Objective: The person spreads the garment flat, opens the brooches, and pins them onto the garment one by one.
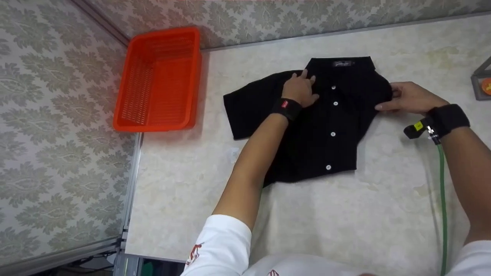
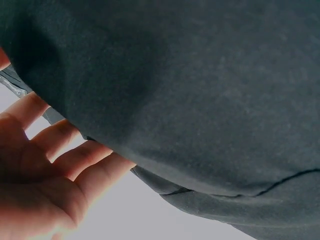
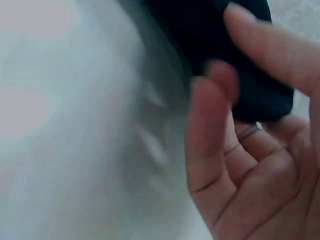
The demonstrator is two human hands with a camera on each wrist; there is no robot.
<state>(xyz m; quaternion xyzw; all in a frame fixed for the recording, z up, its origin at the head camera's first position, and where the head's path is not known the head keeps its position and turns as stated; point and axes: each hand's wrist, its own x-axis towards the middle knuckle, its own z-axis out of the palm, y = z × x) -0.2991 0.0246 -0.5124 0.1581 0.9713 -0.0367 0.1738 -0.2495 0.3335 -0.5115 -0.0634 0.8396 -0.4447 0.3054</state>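
A black short-sleeved button shirt [image 1: 310, 142] lies front up on the table, its white buttons running down the front and its collar toward the wall. My left hand [image 1: 299, 90] rests on the chest near the collar, fingers spread. In the left wrist view, the fingers of that hand [image 2: 65, 160] reach to the dark cloth [image 2: 200, 100], which hides their tips. At the shirt's right edge, my right hand [image 1: 410, 97] holds the sleeve side. Close up, the right thumb and fingers [image 3: 265, 165] lie around a fold of black fabric [image 3: 265, 100]. The sleeve on that side looks tucked in.
An orange plastic basket [image 1: 191, 88] stands at the table's back left corner, against the patterned wall [image 1: 268, 19]. A green cable [image 1: 442, 191] runs from the right wrist camera toward the front edge. A grey frame with an orange piece [image 1: 477, 82] sits at the far right.
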